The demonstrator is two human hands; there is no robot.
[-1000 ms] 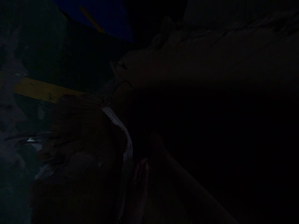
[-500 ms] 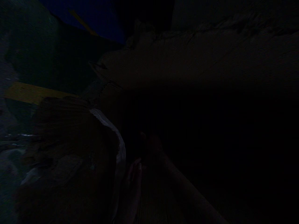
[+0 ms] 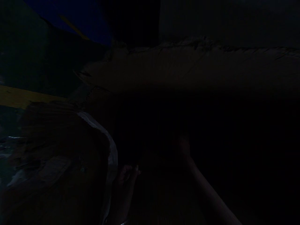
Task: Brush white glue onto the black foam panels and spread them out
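Note:
The picture is very dark. My left hand (image 3: 127,176) shows faintly at the bottom centre, beside the pale edge (image 3: 110,150) of a big brown bulky thing (image 3: 58,156) that looks like a cardboard box or sack. Its fingers seem bent, but what they touch is lost in the dark. My right forearm reaches up from the lower right, and my right hand (image 3: 184,145) disappears into a black hollow. A long brown slab or flap (image 3: 187,67) spans the view above both hands.
A yellow stripe (image 3: 16,97) crosses a dark green floor at the left. A blue surface with a thin yellow line (image 3: 77,18) shows at the top left. The right half is nearly black.
The view has swung, so everything has slid left. My right hand has moved to the right, away from my left hand. My left hand has stayed beside the pale edge.

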